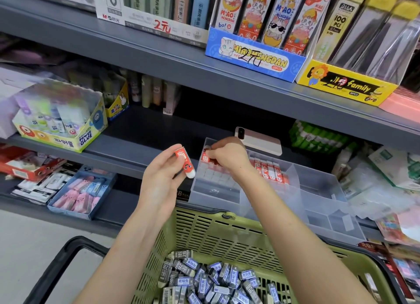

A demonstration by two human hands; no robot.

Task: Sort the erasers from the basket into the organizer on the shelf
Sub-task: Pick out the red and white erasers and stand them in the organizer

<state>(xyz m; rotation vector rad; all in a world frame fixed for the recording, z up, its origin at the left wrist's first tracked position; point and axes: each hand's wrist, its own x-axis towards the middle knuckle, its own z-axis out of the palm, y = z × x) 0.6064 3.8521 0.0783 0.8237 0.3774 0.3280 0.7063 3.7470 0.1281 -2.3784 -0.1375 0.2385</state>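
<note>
My left hand [162, 174] holds a red-sleeved white eraser [185, 162] up in front of the shelf, just left of the clear plastic organizer [318, 185]. My right hand [228, 157] reaches into the organizer's far-left compartment and pinches another red eraser [205, 157] at the back of a row of white ones [216, 177]. A second compartment holds a row of red erasers [270, 170]. Below, the green basket [204, 231] contains several grey and blue erasers [211, 278].
A phone [259, 140] lies on the shelf behind the organizer. A glue box [59, 119] stands at left, a blue tray of pink erasers [79, 194] on the shelf below it. Packets crowd the right side. The basket's black handle [61, 253] hangs at lower left.
</note>
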